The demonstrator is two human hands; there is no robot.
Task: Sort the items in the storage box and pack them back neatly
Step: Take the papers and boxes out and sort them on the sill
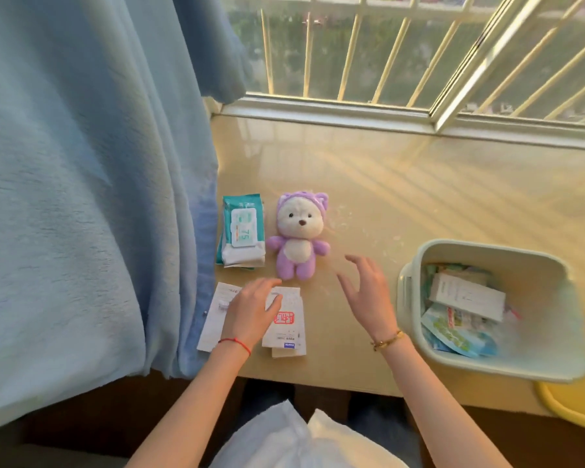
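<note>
Sorting in progress: storage box [507,258] at right of frame, part-filled with packets.
Left hand [250,309] rests, fingers together, on paper packets [284,319], lower centre; right hand [368,292] hovers, fingers spread, holding nothing. Plush toy [299,238] and wet wipes [242,228] lie side by side above.

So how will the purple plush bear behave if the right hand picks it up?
The plush bear looks soft and light, so it would probably squash and flop in the open right hand. Lying flat on the glossy sill, it seems unlikely to roll, though it might slide if pushed.
</note>
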